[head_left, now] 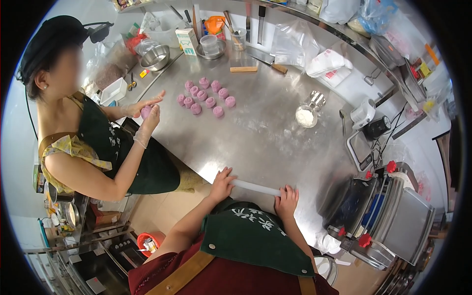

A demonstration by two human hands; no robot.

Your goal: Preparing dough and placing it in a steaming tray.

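Note:
At the near edge of the steel table, a smooth white rolling pin lies crosswise between my hands. My left hand is closed over its left end, and my right hand grips the right end. Beyond them, several round purple dough pieces sit in a loose cluster. At the left a co-worker's hands, in clear gloves, hold another purple piece. A bowl of white flour stands to the right, next to a shiny metal cup.
A long knife and a wooden-edged scraper lie at the back. A metal bowl and carton stand back left. On the right are a scale and a roller machine with red knobs.

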